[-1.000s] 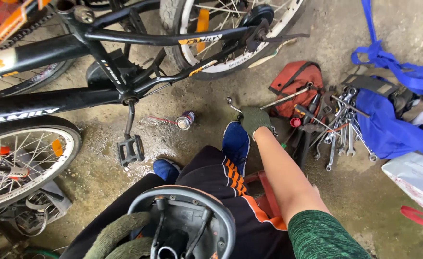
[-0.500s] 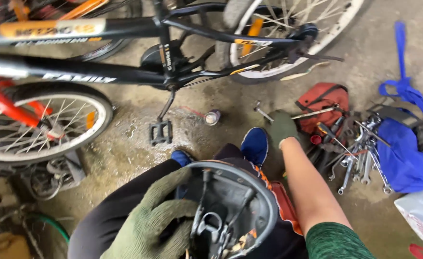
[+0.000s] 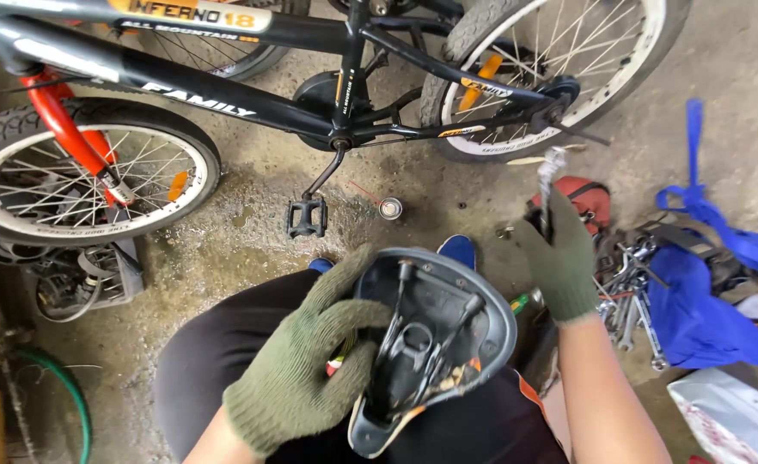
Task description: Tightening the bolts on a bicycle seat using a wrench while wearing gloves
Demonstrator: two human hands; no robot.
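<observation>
Left hand (image 3: 297,365) fingers wrapped round an upturned bike saddle (image 3: 430,335) on my lap, right hand (image 3: 559,258) gripping a wrench (image 3: 549,185). Blue bag (image 3: 723,301) behind spills more wrenches (image 3: 624,288).

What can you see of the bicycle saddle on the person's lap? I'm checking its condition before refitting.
The bicycle saddle lies upside down on the lap, its black plastic shell rimmed in grey. Dark metal rails and a clamp show on the underside, with some orange at the lower edge, possibly torn cover. The left hand, in an olive knit glove, grips its left side. The gloved right hand is clear of it, holding up a wrench.
</observation>
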